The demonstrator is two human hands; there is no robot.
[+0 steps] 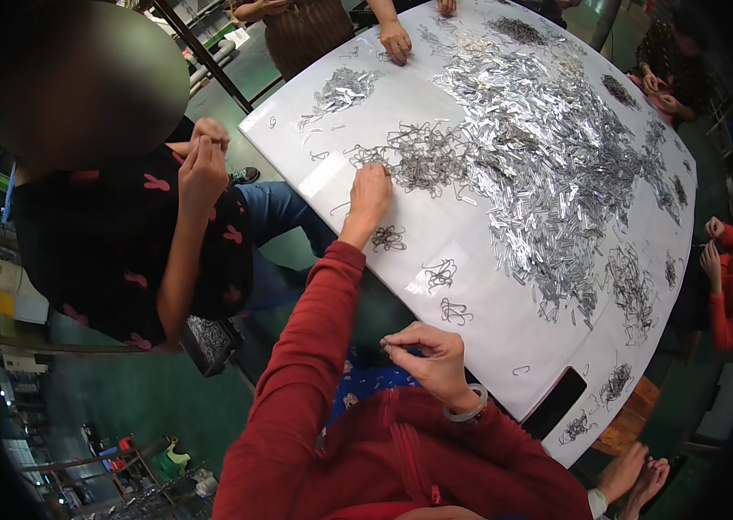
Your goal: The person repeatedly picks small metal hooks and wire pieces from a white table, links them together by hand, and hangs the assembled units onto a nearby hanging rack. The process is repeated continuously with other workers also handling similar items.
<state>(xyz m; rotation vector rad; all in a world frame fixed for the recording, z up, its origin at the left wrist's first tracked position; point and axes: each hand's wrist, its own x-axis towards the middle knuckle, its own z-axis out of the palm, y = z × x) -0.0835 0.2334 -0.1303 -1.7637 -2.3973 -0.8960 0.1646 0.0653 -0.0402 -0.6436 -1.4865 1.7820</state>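
Note:
My left hand [371, 192] reaches over the white table to the near-left side of a tangled pile of bent wire hooks [429, 158]. Its fingers are curled together, and whatever lies between the tips is hidden. Close to my body, just off the table's edge, my right hand [432, 359] pinches a tiny metallic piece too small to name. A smaller cluster of wire hooks [388, 237] lies below my left wrist. Two more little groups of hooks [440, 274] [456, 311] rest nearer to my right hand.
A broad heap of shiny flat metal pieces [540, 165] covers the table's middle. A black phone [557, 404] lies at the near edge. A person [123, 243] sits close on my left; other people's hands [395, 42] work around the table. A dark bin [208, 345] stands below left.

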